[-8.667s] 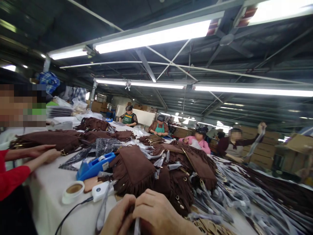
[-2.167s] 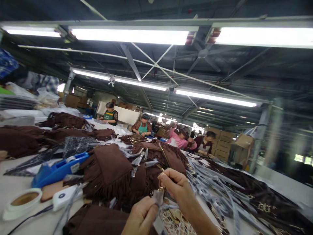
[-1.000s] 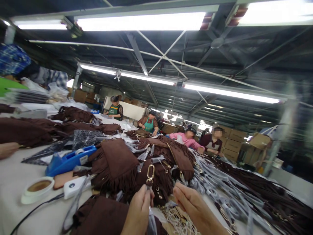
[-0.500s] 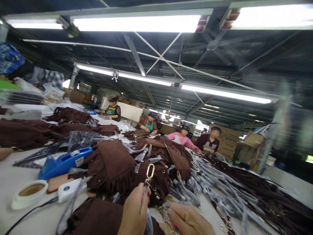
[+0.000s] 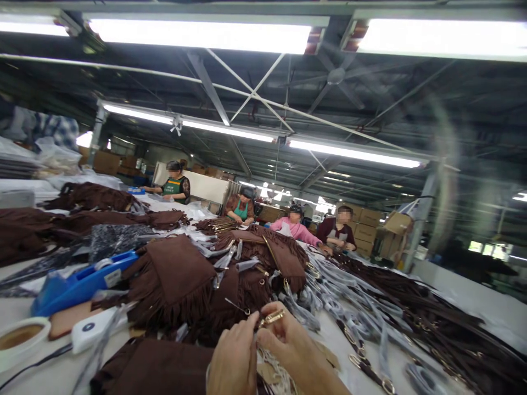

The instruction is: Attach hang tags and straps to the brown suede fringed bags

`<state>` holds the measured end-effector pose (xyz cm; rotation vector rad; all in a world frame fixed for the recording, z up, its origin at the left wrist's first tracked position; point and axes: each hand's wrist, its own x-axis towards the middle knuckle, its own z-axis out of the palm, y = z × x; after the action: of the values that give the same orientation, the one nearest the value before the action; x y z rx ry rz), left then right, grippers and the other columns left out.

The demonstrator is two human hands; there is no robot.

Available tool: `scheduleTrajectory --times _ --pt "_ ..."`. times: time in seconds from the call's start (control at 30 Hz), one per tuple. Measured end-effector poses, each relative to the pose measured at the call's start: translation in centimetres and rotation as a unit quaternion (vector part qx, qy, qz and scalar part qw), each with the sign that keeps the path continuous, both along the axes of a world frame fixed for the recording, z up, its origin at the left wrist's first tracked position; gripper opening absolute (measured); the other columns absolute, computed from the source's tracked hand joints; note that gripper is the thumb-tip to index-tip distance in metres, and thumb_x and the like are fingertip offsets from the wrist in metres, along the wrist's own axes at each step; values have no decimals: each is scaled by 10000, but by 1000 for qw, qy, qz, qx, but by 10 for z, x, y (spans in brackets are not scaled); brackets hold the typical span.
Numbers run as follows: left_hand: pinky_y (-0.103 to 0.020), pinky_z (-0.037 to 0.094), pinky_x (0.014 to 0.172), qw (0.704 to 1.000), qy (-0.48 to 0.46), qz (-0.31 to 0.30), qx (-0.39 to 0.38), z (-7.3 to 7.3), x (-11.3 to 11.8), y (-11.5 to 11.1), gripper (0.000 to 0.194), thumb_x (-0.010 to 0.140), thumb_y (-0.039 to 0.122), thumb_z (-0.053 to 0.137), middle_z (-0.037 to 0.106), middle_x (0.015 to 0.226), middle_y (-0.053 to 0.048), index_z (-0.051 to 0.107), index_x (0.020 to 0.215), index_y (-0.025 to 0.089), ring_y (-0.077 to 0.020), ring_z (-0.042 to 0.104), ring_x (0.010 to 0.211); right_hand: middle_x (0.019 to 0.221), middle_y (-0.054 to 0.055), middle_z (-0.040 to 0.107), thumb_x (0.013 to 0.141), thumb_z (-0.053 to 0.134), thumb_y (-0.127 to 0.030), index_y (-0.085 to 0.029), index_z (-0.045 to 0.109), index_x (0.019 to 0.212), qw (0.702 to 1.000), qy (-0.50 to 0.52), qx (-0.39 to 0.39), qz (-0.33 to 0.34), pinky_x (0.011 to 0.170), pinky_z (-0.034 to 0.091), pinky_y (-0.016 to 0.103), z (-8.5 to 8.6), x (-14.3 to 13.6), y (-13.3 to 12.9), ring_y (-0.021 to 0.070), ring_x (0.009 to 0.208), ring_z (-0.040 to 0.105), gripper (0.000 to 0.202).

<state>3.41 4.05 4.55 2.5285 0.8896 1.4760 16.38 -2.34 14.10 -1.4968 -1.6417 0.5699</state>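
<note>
My left hand (image 5: 235, 354) and my right hand (image 5: 290, 340) meet low in the middle of the view. Between their fingertips is a gold snap hook (image 5: 272, 317), gripped by the right thumb and forefinger. The left fingers close at its lower end, where the strap is hidden by the hands. Pale thin cords or chain (image 5: 275, 366) hang below my right hand. A dark brown bag (image 5: 152, 365) lies beside my left hand. Just beyond the hands are a fringed brown bag (image 5: 177, 269) and a heap of more bags (image 5: 284, 255).
On the left are a blue tape dispenser (image 5: 82, 280), a tape roll (image 5: 24, 325) and a white device (image 5: 96, 328) with a black cable. Plastic-wrapped straps (image 5: 349, 307) with gold hardware spread rightward. Several co-workers sit across the table.
My right hand has moved up to the snap hook, which now lies tilted rather than upright. The two hands have come together. The whole view has shifted slightly to the right.
</note>
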Motion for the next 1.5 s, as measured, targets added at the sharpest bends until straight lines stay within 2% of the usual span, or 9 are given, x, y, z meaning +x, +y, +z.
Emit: scheduleTrajectory --times 0.17,0.3,0.47,0.67,0.83,0.93,1.07,1.23,1.5 --pt "-404 524 840 992 33 -18 -121 -5 16 -8 523 947 170 281 735 1072 -157 459 1437 124 -290 683 969 737 -22 591 792 623 -399 -192 625 938 994 101 48 14 592 445 249 -19 1 8 143 627 555 253" --pt "-384 517 897 967 -13 -84 -240 -2 16 -24 648 970 233 289 675 1231 -202 79 1559 60 -276 660 1058 591 -45 535 764 671 -404 -195 564 698 993 110 40 -6 541 410 244 -27 1 3 131 548 515 243" --pt "-362 325 1153 943 82 -200 -253 27 -37 -42 675 875 228 529 485 1496 -79 323 1517 238 -229 445 1352 601 -41 544 781 725 -442 -186 593 712 987 149 53 9 542 357 237 -16 25 -27 110 559 456 297" --pt "-563 200 1189 888 362 -90 -269 21 -106 -25 942 602 101 750 373 1560 -152 403 1473 190 -363 292 1434 546 -4 581 740 797 -476 -191 591 649 960 218 -39 172 481 322 230 8 69 -82 96 483 453 363" --pt "-453 496 971 888 410 -99 -181 2 -115 -17 353 745 39 569 692 1166 -135 666 1063 159 -313 640 1095 513 -48 505 663 847 -498 -191 541 645 903 310 -162 251 396 257 179 -36 53 -87 45 392 378 433" --pt "-397 555 784 890 423 -81 -147 14 -110 -14 241 833 30 460 733 938 -114 652 912 153 -297 703 883 534 -45 508 683 832 -487 -191 522 655 890 325 -164 276 410 266 174 -55 31 -81 48 411 389 429" --pt "-347 535 771 895 417 -88 -135 42 -103 2 191 874 81 496 743 936 -93 657 917 174 -279 703 895 602 -33 525 822 719 -478 -218 526 736 908 335 -34 249 504 348 198 -42 4 -76 90 515 413 335" --pt "-281 508 768 884 427 -131 -141 63 -90 26 175 834 109 600 754 963 -72 700 958 181 -242 688 916 752 17 637 977 550 -295 -234 578 876 927 72 205 305 580 437 224 -34 -34 -55 135 668 588 122" --pt "-254 459 680 875 420 -168 -174 73 -77 50 168 833 121 587 738 909 -47 705 936 182 -210 644 837 773 25 677 963 382 -125 -221 567 784 886 -341 226 217 604 413 257 -37 -29 -6 155 686 605 275"
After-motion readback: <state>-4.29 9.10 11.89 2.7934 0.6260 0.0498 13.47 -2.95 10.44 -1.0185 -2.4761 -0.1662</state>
